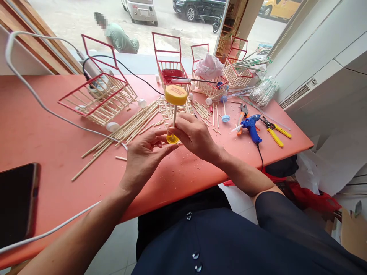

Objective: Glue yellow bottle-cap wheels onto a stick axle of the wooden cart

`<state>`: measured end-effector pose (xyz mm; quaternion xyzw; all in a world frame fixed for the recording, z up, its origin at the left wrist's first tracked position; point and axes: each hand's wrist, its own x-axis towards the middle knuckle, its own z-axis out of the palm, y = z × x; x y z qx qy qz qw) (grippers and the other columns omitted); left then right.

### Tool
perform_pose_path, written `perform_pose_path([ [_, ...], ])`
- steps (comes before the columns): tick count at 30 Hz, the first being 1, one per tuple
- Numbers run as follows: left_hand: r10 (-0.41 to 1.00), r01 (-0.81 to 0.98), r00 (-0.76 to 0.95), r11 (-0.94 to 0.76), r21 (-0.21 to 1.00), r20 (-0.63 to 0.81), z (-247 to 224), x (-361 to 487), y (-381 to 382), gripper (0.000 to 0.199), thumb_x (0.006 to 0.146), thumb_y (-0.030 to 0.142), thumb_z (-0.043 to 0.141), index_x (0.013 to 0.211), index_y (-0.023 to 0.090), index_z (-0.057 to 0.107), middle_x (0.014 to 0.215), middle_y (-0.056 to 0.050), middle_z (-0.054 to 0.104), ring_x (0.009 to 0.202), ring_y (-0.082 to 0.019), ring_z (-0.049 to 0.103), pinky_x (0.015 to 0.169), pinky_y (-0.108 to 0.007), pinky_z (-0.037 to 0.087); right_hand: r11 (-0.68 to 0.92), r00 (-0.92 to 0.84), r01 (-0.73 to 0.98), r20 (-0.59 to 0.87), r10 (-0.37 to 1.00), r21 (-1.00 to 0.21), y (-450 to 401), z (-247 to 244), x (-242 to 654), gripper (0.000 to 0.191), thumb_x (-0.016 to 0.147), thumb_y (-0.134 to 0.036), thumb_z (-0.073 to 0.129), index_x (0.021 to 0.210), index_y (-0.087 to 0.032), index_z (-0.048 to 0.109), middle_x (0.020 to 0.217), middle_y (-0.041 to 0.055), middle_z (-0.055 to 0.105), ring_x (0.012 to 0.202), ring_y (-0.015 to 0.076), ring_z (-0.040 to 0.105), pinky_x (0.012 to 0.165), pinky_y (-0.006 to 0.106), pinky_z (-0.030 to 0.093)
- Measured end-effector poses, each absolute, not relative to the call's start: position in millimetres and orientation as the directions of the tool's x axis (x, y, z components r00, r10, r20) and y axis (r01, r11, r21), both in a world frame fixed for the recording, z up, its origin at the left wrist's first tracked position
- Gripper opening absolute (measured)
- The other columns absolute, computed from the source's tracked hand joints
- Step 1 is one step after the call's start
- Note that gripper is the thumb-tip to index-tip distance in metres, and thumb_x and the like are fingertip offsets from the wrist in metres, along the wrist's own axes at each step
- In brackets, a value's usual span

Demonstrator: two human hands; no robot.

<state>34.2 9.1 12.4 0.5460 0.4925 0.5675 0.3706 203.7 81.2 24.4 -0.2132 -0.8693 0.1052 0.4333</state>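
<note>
Coral tabletop (54, 152); yellow cap (175, 97) bears blurred red print (177, 90).

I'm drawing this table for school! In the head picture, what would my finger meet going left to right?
Black phone → left hand → right hand → blue glue gun → yellow-handled tool. The yellow cap on its stick overlaps the hands, so I left it out.
</note>
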Motion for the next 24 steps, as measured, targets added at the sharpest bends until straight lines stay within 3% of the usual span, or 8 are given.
perform_pose_path([
  [13, 0.979, -0.069, -0.143, -0.153, 0.986, 0.142, 13.1, 37.0, 9.0, 0.033, 0.071, 0.036, 0.097, 0.098, 0.022, 0.084, 0.092, -0.003, 0.081, 0.084, -0.016, 0.073, 0.08, -0.029, 0.062, 0.888, -0.518, 0.274, 0.722, 0.459, -0.368, 79.9, 23.3, 202.1, 0.035, 0.115, -0.034, 0.045, 0.083, -0.022, 0.048, 0.085, -0.0012, 0.051, 0.081, 0.0127, 0.049, 0.076, 0.025, 0.042],
  [24, 0.981, -0.086, -0.16, -0.129, 0.988, 0.114, 14.2, 38.0, 7.3, 0.036, 0.068, 0.038, 0.099, 0.097, 0.021, 0.085, 0.098, -0.006, 0.083, 0.09, -0.02, 0.076, 0.086, -0.034, 0.064, 0.877, -0.536, 0.284, 0.695, 0.48, -0.387, 79.4, 24.9, 202.3, 0.035, 0.116, -0.033, 0.044, 0.083, -0.022, 0.047, 0.086, -0.0006, 0.05, 0.082, 0.0131, 0.049, 0.077, 0.026, 0.042],
])
